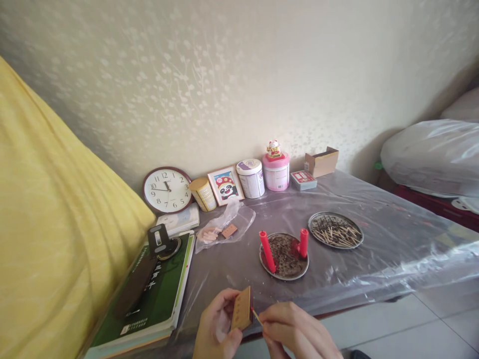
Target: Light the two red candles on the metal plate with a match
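Observation:
At the table's front edge my left hand (217, 326) grips a small tan matchbox (242, 310) between thumb and fingers. A match (256, 316) is pinched in my right hand (294, 329), its red head at or very near the dark side strip of the box. I see no flame. Just beyond my hands, a round metal plate (285, 275) with a dark, stained surface bears two unlit red candles: a taller, leaning one (268, 253) and a shorter one (303, 243). Farther right lies a second metal plate (315, 217) with a pile of used matches (339, 235).
Left stand green books (168, 294) with a dark strapped object (140, 281) on top, beside yellow cloth (56, 224). A plastic bag (239, 219) holds another matchbox (229, 230). Along the wall are a clock (167, 191), tins (250, 179), a picture frame (225, 187) and a cardboard box (322, 163).

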Tool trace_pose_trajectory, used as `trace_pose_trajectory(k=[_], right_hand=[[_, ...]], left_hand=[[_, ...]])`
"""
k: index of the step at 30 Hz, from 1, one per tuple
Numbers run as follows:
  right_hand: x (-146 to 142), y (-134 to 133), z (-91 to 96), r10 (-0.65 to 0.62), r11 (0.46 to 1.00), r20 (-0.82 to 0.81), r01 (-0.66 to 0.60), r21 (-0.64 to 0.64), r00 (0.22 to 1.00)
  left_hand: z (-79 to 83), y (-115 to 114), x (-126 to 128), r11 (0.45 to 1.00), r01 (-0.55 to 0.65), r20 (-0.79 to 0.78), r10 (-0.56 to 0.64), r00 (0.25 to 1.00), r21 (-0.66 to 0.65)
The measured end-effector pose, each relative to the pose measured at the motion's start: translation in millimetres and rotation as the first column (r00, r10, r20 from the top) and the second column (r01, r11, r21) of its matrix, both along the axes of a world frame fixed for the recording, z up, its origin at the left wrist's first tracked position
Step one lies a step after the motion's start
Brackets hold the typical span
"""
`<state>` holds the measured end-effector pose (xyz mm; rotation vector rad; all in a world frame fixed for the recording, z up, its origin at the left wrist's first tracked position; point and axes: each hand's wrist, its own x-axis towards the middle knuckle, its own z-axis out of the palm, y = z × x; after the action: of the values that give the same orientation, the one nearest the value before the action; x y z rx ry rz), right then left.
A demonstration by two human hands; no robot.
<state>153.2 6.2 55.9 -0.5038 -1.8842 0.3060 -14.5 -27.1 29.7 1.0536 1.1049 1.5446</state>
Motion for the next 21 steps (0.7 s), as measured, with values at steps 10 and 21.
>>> trace_pose_trajectory(k=[10,21], right_hand=[[1.5,31.9,-21.6,-0.325,0.614,-0.118,0.115,-0.781,0.938],[-0.8,28.5,-14.9,-0.28,0.633,-0.098,0.107,-0.767,0.955]], left_hand=[[-0.3,1.8,-43.9,0.983,-0.185,0.07,0.185,0.98,-0.005],[-3.5,11.8,-47.2,0.937,-0.338,0.155,0.348,0.925,-0.087]])
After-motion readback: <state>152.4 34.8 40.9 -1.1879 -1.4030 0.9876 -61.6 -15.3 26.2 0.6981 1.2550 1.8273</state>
